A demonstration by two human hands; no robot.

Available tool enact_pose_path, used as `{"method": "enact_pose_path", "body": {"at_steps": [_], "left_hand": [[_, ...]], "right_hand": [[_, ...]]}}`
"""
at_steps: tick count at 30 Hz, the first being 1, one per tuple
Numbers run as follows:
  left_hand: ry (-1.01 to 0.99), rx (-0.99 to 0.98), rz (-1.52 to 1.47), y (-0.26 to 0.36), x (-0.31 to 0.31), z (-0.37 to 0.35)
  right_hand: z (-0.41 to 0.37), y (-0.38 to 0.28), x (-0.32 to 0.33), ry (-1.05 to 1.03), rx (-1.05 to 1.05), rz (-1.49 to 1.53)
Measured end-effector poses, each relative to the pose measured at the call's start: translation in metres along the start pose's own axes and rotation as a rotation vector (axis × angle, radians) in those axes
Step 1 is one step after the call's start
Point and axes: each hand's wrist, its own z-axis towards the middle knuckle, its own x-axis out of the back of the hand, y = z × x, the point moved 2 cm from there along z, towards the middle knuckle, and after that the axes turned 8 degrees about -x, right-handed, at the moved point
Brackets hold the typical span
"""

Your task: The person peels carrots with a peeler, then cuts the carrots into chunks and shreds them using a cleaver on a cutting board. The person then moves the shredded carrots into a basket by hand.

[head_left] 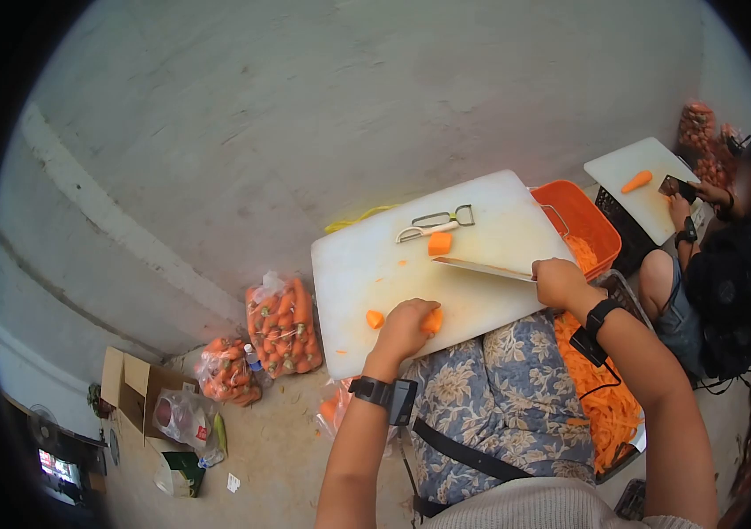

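My right hand (559, 282) is closed round the handle of a kitchen knife (486, 268), whose blade points left above the white cutting board (349, 273). With my left hand (406, 326) I grip a carrot piece (433, 321) near the board's front edge. A small carrot end (375, 319) lies just left of that hand. Farther back sits a thick carrot chunk (440, 243), close to the knife tip. Behind it are a white-handled peeler (427, 231) and a second peeler (448, 217). Small orange scraps dot the board.
Bags of carrots (283, 326) stand on the floor at left, near an open cardboard box (142, 388). An orange bin (583, 220) stands beyond the board's right end. Carrot shreds (605, 397) fill a container by my right arm. A co-worker (728, 256) cuts at another board (631, 167).
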Motion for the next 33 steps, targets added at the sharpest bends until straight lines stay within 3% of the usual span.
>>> {"method": "enact_pose_path", "body": {"at_steps": [6,19,22,24,28,33], "left_hand": [[0.184,0.059,-0.067,0.018,0.010,-0.006],[0.095,-0.020,-0.040,0.021,-0.012,-0.004],[0.242,0.000,-0.123,0.024,-0.009,-0.012],[0.463,-0.050,-0.099,0.028,-0.006,-0.020],[0.581,0.018,-0.081,0.027,-0.030,-0.038],[0.655,-0.059,0.057,0.046,-0.047,-0.037]], "right_hand": [[0.005,0.004,-0.004,-0.005,0.001,-0.001],[-0.008,-0.005,-0.006,0.014,-0.020,-0.022],[-0.012,-0.008,-0.004,-0.020,0.012,-0.011],[-0.013,-0.008,-0.007,0.003,0.027,-0.013],[-0.018,-0.012,0.000,0.055,0.049,0.008],[-0.035,-0.037,0.022,0.094,0.158,0.090]]}}
